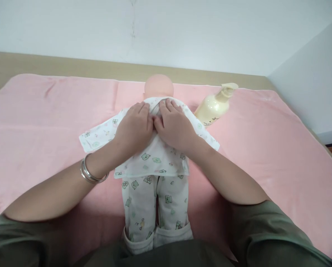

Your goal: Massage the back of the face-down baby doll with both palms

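A baby doll (158, 85) with a bare round head lies on a pink mat, dressed in a white printed top (152, 163) and matching trousers (140, 207) with turned-up cuffs. On the upper part of the top, just below the collar, my left hand (136, 124) rests flat with its fingers stretched towards the doll's head. Beside it lies my right hand (175, 124), also flat and open on the cloth. The two thumbs meet at the middle. No face shows on the doll, and its hands are hidden by the sleeves.
A cream pump bottle (214, 107) leans at a tilt by the doll's sleeve on the right. The pink mat (266, 148) covers most of a wooden-coloured table (85, 68), which meets a white wall (182, 33) at the back.
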Available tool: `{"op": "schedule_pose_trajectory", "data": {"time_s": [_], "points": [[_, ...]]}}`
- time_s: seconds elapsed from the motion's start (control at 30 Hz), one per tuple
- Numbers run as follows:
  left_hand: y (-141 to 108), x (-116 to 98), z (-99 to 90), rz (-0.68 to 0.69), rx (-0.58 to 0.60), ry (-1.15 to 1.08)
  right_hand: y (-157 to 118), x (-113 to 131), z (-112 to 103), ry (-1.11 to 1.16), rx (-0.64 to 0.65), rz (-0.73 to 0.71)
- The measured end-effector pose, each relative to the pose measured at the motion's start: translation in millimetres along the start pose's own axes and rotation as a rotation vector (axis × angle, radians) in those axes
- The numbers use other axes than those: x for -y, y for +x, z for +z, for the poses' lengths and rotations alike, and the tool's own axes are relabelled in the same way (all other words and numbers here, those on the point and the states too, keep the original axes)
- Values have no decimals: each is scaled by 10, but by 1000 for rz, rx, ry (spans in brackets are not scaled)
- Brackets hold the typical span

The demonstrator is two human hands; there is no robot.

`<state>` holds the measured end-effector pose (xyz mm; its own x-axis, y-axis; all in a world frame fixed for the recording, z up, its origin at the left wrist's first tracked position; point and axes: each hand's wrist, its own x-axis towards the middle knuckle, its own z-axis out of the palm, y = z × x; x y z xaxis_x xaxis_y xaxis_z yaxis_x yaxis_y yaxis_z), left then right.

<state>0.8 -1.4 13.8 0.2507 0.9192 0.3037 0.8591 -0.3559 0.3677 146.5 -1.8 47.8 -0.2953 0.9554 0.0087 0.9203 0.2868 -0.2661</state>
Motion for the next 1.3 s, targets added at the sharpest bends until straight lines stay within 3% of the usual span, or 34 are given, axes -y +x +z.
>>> {"op": "schedule_pose_trajectory", "data": {"time_s": [0.13, 0.43, 0.73, 1.13, 1.3], "points": [[-127, -91, -3, 81, -48, 8, 34, -40, -9, -33, -9, -14], [211, 124, -43, -93, 55, -117, -208, 119, -30, -149, -31, -112], [-43, -23, 8, -14, -36, -37, 93, -70, 12, 7, -38, -6], [59, 48, 39, -91, 28, -146, 6, -22, 54, -84, -122, -52], [105, 120, 87, -62, -28, -162, -154, 88, 91, -228, -119, -130]]}}
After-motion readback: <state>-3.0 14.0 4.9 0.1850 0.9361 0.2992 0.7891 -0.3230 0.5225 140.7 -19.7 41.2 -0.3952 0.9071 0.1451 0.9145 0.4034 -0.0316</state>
